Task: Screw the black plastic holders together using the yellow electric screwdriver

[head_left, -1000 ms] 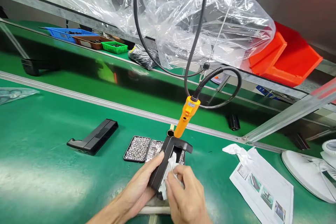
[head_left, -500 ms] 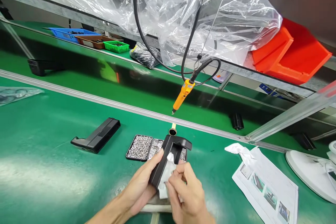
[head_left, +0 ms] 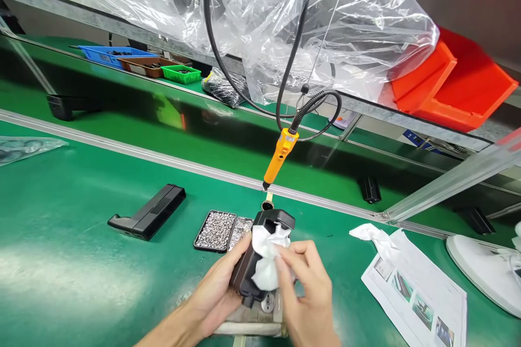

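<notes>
My left hand [head_left: 217, 295] grips a black plastic housing [head_left: 246, 268] by its left side, tilted above the bench. Pinched in the fingers of my right hand [head_left: 307, 287] is a crumpled white tissue [head_left: 266, 255], pressed against the housing's face and covering part of its recess. Beneath the housing lies a pad [head_left: 248, 328] with a round metal part [head_left: 267, 302] on it. Just beyond my hands sit small black trays of metal pieces, the left tray [head_left: 215, 230] fully seen, the others partly hidden. A similar black housing [head_left: 148, 211] rests on the bench to the left.
An orange electric screwdriver [head_left: 280, 157] hangs over the far edge of the green bench [head_left: 73, 255]. Printed sheets [head_left: 419, 293] with another tissue [head_left: 376, 238] lie at right, beside a white round base [head_left: 480, 271]. Plastic bags and a red bin [head_left: 468, 87] occupy the shelf above.
The tissue has moved up and is bunched differently across the housing's recess, with my right hand shifted slightly right. The housing's lower end has become visible. The hanging screwdriver has swung slightly left.
</notes>
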A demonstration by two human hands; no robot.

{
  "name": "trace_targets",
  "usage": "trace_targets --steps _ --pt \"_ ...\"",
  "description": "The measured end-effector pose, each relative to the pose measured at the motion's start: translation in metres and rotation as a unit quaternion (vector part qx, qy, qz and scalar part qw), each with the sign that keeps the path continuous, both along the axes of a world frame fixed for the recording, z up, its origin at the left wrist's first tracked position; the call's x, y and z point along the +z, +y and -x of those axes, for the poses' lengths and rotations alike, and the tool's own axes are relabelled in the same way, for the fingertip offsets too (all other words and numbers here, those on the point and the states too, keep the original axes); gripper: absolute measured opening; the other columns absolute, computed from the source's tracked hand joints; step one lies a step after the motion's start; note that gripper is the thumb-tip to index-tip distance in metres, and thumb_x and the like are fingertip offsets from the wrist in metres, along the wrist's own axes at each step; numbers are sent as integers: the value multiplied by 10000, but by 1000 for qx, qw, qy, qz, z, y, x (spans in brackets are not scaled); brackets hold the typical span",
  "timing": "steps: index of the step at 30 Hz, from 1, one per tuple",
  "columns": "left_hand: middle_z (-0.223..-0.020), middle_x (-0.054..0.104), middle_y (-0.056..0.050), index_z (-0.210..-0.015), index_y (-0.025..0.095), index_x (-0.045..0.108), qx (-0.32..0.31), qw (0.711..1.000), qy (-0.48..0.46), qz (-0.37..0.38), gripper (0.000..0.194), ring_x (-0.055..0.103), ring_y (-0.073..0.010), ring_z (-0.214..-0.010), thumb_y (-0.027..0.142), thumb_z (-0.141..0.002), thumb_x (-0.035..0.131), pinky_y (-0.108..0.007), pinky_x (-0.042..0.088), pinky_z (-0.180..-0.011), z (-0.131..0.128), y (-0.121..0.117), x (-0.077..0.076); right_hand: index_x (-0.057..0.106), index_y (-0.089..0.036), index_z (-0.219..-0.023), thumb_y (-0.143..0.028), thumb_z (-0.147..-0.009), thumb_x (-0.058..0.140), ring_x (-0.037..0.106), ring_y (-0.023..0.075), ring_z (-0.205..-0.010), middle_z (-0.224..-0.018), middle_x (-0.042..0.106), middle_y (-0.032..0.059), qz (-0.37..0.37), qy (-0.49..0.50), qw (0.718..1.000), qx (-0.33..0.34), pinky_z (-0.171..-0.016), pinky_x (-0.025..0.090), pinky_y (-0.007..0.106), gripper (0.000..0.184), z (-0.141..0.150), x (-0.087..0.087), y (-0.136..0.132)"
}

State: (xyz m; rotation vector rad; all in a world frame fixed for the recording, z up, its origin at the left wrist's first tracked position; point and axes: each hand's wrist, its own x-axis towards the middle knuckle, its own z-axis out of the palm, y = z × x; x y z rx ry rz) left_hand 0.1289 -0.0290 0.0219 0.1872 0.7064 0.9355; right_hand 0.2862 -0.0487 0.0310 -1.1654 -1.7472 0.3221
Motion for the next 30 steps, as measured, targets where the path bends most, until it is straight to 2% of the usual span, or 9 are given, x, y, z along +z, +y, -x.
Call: trace_targets --steps 3,6,10,18,21,23,25,28,30 --pt "-1152 778 -114 -1308 136 697 -6 999 31 -9 483 737 -268 -1080 453 -945 726 -294 596 -860 1 -3 -3 633 -165 -1343 -157 -995 533 559 160 -689 -893 527 61 -59 -153 986 -17 -537 473 263 362 14 -7 -8" --pt "-1157 775 -106 -1313 150 697 -15 999 25 -18 509 731 -268 -1077 494 -938 723 -278 591 -794 1 -5 -3 604 -174 -1351 -136 -1013 487 538 150 -658 -848 487 36 -53 -201 978 -3 -506 445 246 360 15 -8 -9" --pt "-1220 756 -90 -1341 174 687 -2 999 -2 -51 464 697 -253 -1149 445 -964 706 -284 571 -908 0 -6 -4 577 -181 -1364 -121 -1024 458 533 146 -657 -853 478 36 -45 -199 979 -27 -540 482 252 365 10 -6 -7" --pt "-1241 750 -98 -1352 176 681 6 999 5 -41 483 688 -271 -1185 436 -948 729 -325 563 -983 1 -7 -6 513 -150 -1469 -92 -1005 457 548 168 -682 -868 493 60 -33 -185 982 5 -556 506 276 471 10 -14 -13" --pt "-1239 749 -125 -1369 148 664 -7 1000 4 -18 538 696 -294 -1183 481 -949 713 -352 577 -971 2 -6 -7 607 -171 -1388 -112 -994 492 576 160 -686 -834 532 49 -34 -131 987 85 -606 539 274 414 7 -9 -12" --pt "-1250 744 -139 -1379 135 652 -16 1000 -3 -11 567 697 -310 -1187 506 -953 696 -373 586 -961 3 -4 -8 724 -227 -1208 -188 -1013 515 600 147 -687 -802 565 30 22 -54 989 134 -656 552 263 289 -6 -2 -10" --pt "-1275 731 -156 -1377 110 649 -18 1000 -19 -8 573 689 -323 -1207 509 -966 671 -392 578 -994 4 -1 -9 771 -244 -1038 -313 -1037 514 637 151 -723 -819 622 34 120 60 987 89 -665 552 250 266 -33 2 -6" --pt "-1304 698 -231 -1345 9 651 -28 997 -68 -5 629 653 -371 -1261 528 -993 610 -430 522 -1102 6 3 -10 744 -224 -1099 -525 -995 553 689 216 -860 -942 705 69 179 227 953 -92 -697 583 280 372 -90 -3 -1" --pt "-1321 675 -270 -1337 -39 641 -37 994 -99 -2 669 626 -399 -1290 537 -1001 585 -445 497 -1137 6 5 -10 736 -209 -1147 -609 -940 593 687 256 -941 -1014 720 86 196 194 945 -176 -746 592 307 473 -126 -17 -1"
